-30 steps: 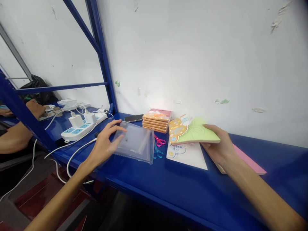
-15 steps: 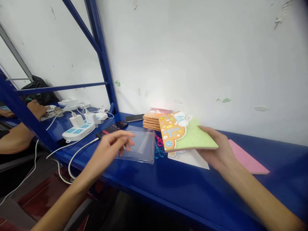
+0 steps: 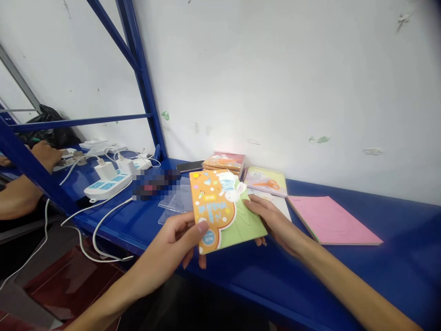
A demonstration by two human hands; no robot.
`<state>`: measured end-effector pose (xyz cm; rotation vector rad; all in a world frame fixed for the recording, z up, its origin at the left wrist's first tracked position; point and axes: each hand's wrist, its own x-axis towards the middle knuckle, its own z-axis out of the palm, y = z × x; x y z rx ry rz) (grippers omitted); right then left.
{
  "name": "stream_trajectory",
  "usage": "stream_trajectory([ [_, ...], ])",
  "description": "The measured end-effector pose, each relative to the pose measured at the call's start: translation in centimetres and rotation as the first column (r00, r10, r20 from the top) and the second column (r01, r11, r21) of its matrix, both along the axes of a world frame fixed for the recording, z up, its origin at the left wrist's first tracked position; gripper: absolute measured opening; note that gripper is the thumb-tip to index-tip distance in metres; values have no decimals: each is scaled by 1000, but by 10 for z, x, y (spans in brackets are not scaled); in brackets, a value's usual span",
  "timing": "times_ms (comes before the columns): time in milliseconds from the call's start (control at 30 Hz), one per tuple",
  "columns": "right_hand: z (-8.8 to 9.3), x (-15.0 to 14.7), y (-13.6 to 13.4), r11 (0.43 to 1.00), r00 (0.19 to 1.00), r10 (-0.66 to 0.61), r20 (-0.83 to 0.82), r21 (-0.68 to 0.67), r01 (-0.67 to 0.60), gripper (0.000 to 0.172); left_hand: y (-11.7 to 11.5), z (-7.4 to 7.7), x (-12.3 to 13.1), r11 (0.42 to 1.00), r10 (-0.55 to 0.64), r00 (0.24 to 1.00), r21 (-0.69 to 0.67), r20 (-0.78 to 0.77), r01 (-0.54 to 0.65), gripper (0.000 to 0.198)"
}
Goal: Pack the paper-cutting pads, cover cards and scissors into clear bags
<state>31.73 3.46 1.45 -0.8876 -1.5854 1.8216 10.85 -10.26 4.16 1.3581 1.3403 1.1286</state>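
Softcover notebook (image 3: 223, 209), orange and green glossy card, die-cut scalloped edge with a rabbit, held up in both hands just above the tabletop (image 3: 379, 271). Left hand (image 3: 170, 248) clamps the lower left edge, thumb on the cover; right hand (image 3: 272, 220) grips the right edge, fingers on top. Just behind: clear plastic sleeve (image 3: 174, 204), flat, beside a pixelated blurred object (image 3: 155, 184). Further back, stacked books (image 3: 223, 162), thin scissors-cover book (image 3: 265, 180). Right: pink notebook (image 3: 330, 219), lying flat. Left: white power strip (image 3: 106, 186), plugged-in chargers, white cable (image 3: 103, 230).
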Motion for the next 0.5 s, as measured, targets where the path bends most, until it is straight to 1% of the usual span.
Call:
stream_trajectory([
  [67,-1,-1,0,998,1000,4,-19,57,-3,38,-1,3,-3,999,36,999,15,-7,-36,45],
  [200,0,0,4,992,995,-57,-81,107,66,46,-3,8,-9,997,77,997,31,9,-77,42],
  [267,7,3,8,984,988,-123,-99,120,134,45,-4,10,-11,996,81,996,33,38,-83,42],
  [333,18,8,12,965,969,-214,-122,130,229,40,-4,12,-11,996,89,993,15,72,-90,44],
  [400,30,17,13,934,940,-312,-135,139,330,37,-3,13,-10,996,88,990,-45,107,-84,44],
  [433,33,26,11,915,924,-360,-130,145,377,37,-3,12,-8,994,70,989,-94,127,-59,44],
  [467,35,37,7,896,908,-403,-113,151,417,38,-4,11,-7,988,38,988,-151,148,-15,45],
  [500,32,52,2,873,886,-453,-100,152,463,40,-6,9,-5,976,-10,986,-214,168,46,46],
])
